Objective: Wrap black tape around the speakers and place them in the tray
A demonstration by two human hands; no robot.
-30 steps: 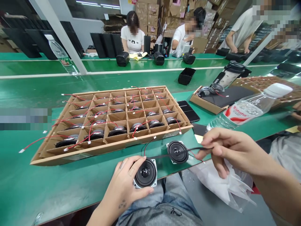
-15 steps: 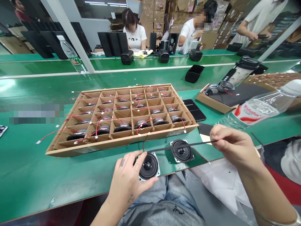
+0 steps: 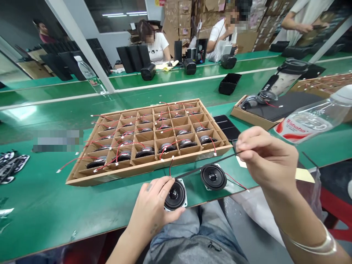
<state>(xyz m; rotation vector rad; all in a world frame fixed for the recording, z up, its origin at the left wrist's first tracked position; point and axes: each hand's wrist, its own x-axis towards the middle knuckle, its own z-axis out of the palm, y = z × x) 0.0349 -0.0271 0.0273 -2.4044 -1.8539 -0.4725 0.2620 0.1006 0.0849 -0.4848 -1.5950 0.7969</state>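
My left hand [image 3: 152,209] wraps around a small black speaker [image 3: 175,194] with a square metal frame, at the near edge of the green table [image 3: 49,205]. My right hand [image 3: 265,156] pinches one end of a thin black strip [image 3: 209,165]. The strip stretches leftward and down to the speaker under my left hand. A second speaker [image 3: 213,177] with a red wire lies on the table beneath the strip, between my hands. Behind them sits a cardboard tray [image 3: 151,137] with divided cells, holding several speakers with red wires.
A clear water bottle [image 3: 310,119] lies at the right, beside a flat cardboard box [image 3: 255,117] with black parts. A black phone [image 3: 227,128] rests next to the tray. Other people work at the far side of the line among black speaker housings [image 3: 148,71]. A plastic bag [image 3: 255,216] hangs off the near edge.
My right hand has risen and pulled the black strip up and taut. The view has shifted left. My left hand stays on the speaker.
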